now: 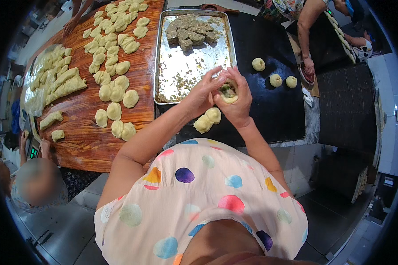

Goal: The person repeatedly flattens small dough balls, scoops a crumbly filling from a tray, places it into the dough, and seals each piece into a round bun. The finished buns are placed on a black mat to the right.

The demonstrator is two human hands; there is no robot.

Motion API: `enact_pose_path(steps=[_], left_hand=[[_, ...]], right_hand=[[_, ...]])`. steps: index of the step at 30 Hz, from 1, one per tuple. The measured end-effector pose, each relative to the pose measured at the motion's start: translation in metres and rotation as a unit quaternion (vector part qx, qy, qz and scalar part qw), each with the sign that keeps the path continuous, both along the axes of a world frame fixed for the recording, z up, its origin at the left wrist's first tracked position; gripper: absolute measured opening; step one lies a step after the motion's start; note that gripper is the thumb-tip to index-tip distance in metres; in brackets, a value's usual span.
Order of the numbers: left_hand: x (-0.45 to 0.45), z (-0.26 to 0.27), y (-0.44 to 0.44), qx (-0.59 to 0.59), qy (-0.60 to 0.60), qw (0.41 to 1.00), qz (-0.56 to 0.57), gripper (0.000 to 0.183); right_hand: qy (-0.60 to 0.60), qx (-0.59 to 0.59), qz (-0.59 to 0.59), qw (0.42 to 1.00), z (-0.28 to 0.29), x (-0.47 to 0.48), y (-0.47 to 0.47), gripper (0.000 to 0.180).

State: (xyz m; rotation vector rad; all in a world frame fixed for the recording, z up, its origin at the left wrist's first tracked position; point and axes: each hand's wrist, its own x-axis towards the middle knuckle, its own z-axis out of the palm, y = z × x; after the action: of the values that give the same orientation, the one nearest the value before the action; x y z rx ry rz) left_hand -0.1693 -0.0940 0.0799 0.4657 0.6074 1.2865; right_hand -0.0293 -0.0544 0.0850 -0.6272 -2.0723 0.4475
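A cupped dough piece (231,98) with greenish filling (227,88) inside sits in my right hand (237,106). My left hand (204,89) reaches in from the side, its thumb and fingers at the dough's edge. Both hands are above the right edge of a metal baking tray (158,66), whose far half bears a crumbly block of brown-grey filling (189,31). Two touching dough discs (207,121) lie on the black tray just below my hands. Closed round dough balls (258,64) rest farther right on that black surface (262,36).
On the wooden table (142,59) at left lie many flattened dough pieces (112,59) and a large dough mass (66,82) partly under plastic. A co-worker with a scale (33,152) is at lower left. Another person's hand (308,66) holds a reddish item at upper right.
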Motion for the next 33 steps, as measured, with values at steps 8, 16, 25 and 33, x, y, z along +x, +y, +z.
enact_pose_path(steps=[8, 16, 25, 33], left_hand=[[-0.008, 0.003, 0.01, 0.009, 0.14, 0.981, -0.134, 0.052], [0.001, -0.006, 0.002, 0.004, 0.089, 0.993, -0.076, 0.057], [-0.01, 0.01, 0.008, 0.18, 0.341, 0.921, -0.058, 0.059], [-0.01, 0.02, 0.022, 0.175, 0.542, 0.821, -0.028, 0.066]], right_hand=[[-0.033, -0.152, 0.068, 0.986, 0.006, 0.01, 0.002, 0.079], [0.03, -0.098, 0.043, 0.994, 0.016, 0.003, 0.0, 0.075], [0.218, -0.28, 0.02, 0.935, 0.007, 0.001, -0.002, 0.037], [0.226, -0.251, 0.079, 0.938, 0.003, -0.015, 0.019, 0.053]])
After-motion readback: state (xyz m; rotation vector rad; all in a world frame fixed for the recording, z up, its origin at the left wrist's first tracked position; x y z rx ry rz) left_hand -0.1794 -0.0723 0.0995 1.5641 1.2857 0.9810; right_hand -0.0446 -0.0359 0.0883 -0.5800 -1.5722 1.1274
